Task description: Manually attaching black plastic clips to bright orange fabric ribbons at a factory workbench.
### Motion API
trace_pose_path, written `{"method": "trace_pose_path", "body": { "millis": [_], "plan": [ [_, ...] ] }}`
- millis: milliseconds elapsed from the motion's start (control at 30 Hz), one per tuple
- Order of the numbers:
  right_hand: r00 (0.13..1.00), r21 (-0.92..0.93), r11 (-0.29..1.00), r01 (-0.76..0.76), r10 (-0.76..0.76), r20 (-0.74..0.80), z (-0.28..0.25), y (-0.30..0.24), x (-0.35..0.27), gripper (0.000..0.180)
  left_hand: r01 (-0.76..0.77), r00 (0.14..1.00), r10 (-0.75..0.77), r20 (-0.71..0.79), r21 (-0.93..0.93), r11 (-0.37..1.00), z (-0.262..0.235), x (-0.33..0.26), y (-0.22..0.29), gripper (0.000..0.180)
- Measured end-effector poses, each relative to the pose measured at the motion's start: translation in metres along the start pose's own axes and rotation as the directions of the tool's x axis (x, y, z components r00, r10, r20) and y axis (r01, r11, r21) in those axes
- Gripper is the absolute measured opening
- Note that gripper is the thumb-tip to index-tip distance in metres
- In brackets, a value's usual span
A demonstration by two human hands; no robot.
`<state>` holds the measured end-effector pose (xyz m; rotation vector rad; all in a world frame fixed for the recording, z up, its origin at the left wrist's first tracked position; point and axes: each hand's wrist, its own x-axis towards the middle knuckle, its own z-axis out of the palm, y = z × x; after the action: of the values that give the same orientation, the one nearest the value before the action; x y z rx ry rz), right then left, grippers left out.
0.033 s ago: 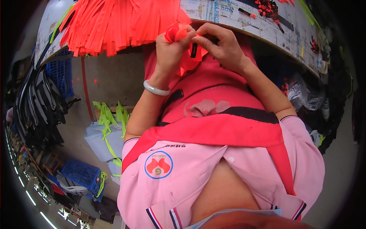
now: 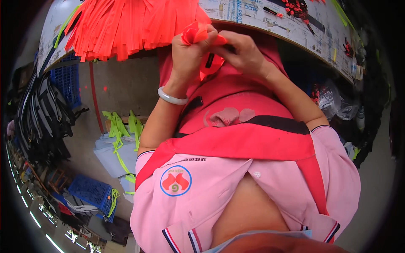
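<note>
Orange strips (image 2: 126, 25) crowd table edge (image 2: 270, 31), open below

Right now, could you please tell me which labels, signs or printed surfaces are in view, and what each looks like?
Round badge: on the pink shirt's chest, blue-ringed white circle with a red shape inside.
Printed white table covering: along the curved bench edge at the top, pale sheet with blue lettering.
No screens in view.

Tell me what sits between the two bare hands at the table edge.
In the head view, a folded orange-red fabric strap with a small black plastic piece lies between the left hand and right hand; both pinch it.
</note>
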<state>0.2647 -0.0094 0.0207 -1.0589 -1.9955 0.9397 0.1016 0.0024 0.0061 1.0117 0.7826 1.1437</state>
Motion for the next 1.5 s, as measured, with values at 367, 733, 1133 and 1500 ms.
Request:
{"method": "trace_pose_path", "body": {
  "millis": [367, 733, 1133, 1500],
  "plan": [
    [0.981, 0.114, 0.977, -0.178, 0.185, -0.058, -0.023, 0.003, 0.035, 0.024, 0.009, 0.983, -0.074, -0.169, -0.360, 0.933, -0.065, 0.012, 0.026, 0.014],
    [0.947, 0.008, 0.992, -0.126, 0.123, -0.296, -0.029, 0.086, 0.180, 0.026, 0.119, 0.956, -0.213, -0.200, -0.402, 0.908, -0.056, -0.002, 0.020, 0.011],
    [0.996, 0.309, 0.951, -0.017, -0.011, 0.089, 0.004, 0.011, 0.090, 0.016, 0.423, 0.905, -0.339, 0.258, -0.457, 0.782, -0.050, 0.005, 0.000, 0.021],
    [0.987, 0.477, 0.866, -0.150, 0.105, 0.120, -0.009, 0.021, 0.069, 0.016, 0.388, 0.917, -0.302, 0.261, -0.401, 0.830, -0.050, 0.009, 0.007, 0.028]
  ]
}}
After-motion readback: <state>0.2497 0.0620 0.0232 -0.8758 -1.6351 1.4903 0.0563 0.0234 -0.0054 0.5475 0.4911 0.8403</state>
